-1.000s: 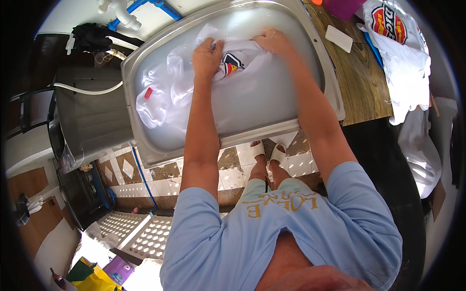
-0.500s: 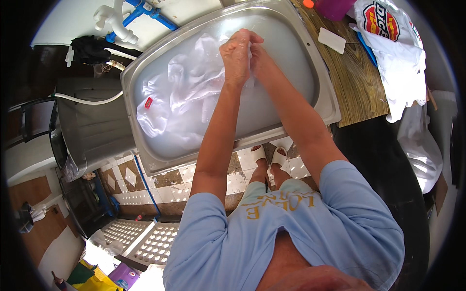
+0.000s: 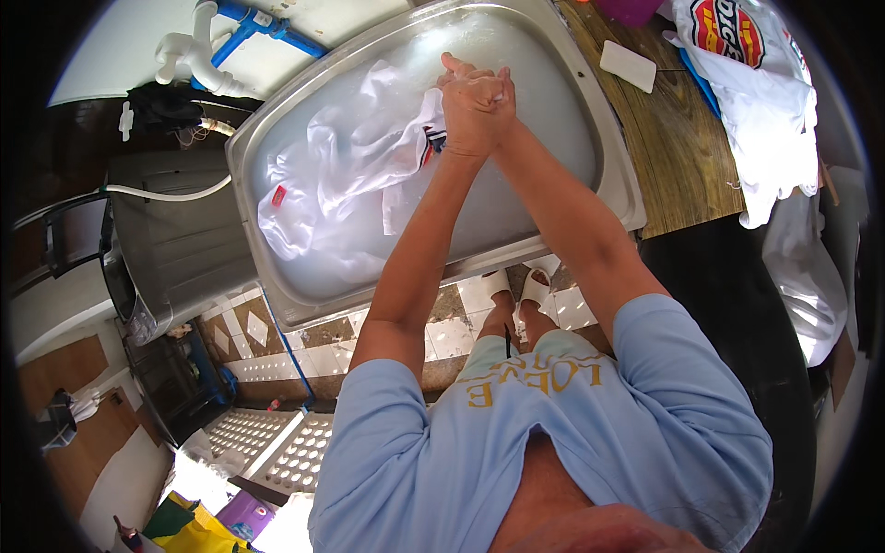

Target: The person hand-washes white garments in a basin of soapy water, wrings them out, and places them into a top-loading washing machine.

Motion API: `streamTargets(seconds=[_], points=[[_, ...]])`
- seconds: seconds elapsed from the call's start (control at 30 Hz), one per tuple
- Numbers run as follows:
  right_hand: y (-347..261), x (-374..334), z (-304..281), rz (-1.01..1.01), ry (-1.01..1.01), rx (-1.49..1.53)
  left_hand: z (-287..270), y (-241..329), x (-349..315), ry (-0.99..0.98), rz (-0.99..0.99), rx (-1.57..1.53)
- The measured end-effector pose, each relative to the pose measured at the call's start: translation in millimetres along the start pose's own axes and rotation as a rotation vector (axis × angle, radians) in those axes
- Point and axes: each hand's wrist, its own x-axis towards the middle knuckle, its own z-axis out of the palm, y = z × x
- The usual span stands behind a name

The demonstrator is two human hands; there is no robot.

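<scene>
A wet white shirt [image 3: 346,161] lies spread in cloudy water in a grey metal sink basin [image 3: 616,175]. A small red tag shows at its left end, and a dark and red print shows beside my hands. My left hand [image 3: 470,115] and my right hand [image 3: 502,100] are pressed together over the far middle of the basin, fingers closed round each other. The shirt's fabric runs up to my left hand and seems gripped between the palms; what lies inside is mostly hidden.
Right of the basin, a wooden counter [image 3: 682,157] bears a white flat slab [image 3: 629,66], a purple container [image 3: 631,9] and a white printed shirt [image 3: 751,101]. White and blue pipes [image 3: 198,60] stand at the back left. A pale hose [image 3: 171,194] reaches the basin's left side.
My hands have shifted slightly right and turned, with fingers closing more round each other. The shirt's dark and red print has come into sight beside them.
</scene>
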Motion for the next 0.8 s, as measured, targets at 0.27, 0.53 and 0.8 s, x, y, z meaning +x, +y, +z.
streamTargets(seconds=[0.27,0.53,0.8], points=[[-14,8,35,-0.052,0.527,-0.309,-102,-45,8,0.165,-0.711,-0.316],[-9,2,52,-0.041,0.56,-0.325,-136,-30,-3,0.043,-0.813,-0.559],[-26,19,24,-0.094,0.495,-0.321,-140,-36,-1,-0.081,-0.803,-0.45]])
